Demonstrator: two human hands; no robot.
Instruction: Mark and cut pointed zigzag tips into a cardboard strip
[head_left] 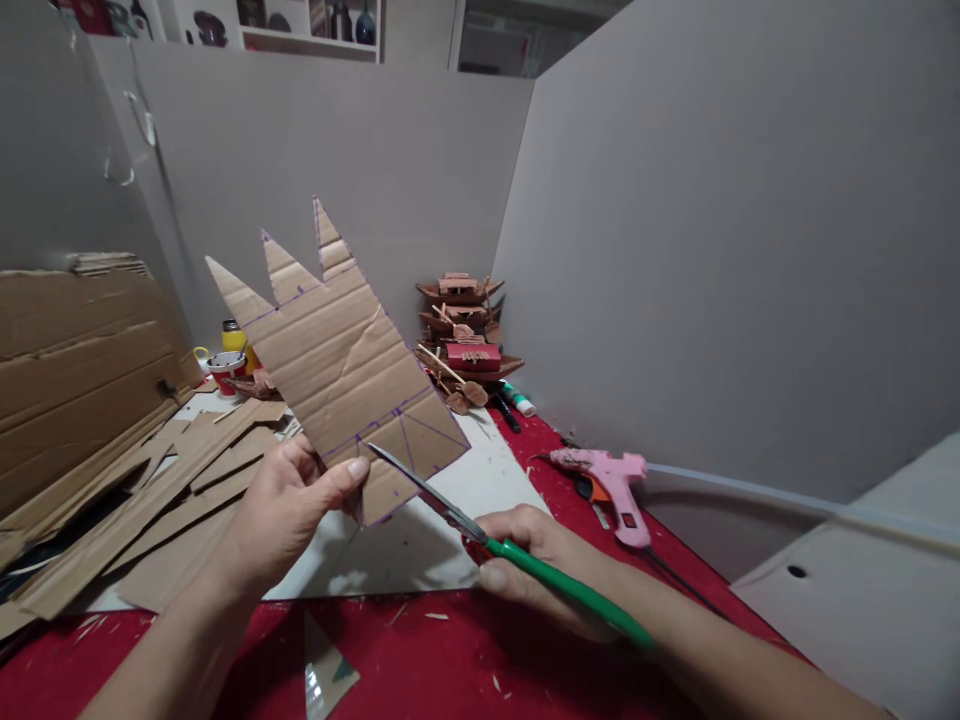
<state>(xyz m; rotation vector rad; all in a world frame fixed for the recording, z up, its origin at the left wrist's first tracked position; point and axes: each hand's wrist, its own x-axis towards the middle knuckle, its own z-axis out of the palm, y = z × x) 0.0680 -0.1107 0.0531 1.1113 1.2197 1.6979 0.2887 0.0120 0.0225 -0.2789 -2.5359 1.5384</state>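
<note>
A corrugated cardboard piece [345, 350] with three pointed tips at its top and purple drawn lines is held up in the middle of the view. My left hand [289, 500] pinches its lower left edge, thumb in front. Scissors [442, 505] with green and red handles are gripped in my right hand [532, 560]. Their blades reach over the lower part of the cardboard, the tip close to my left thumb by the marked triangles. Whether the blades are around the cardboard edge or only in front of it, I cannot tell.
Cardboard strips [172, 480] lie piled at left before a large cardboard sheet [82, 360]. Small model boats [469, 345] are stacked at the back. A pink glue gun [611, 485] with its cord lies right on the red cloth [435, 660]. A triangular scrap [326, 670] is in front.
</note>
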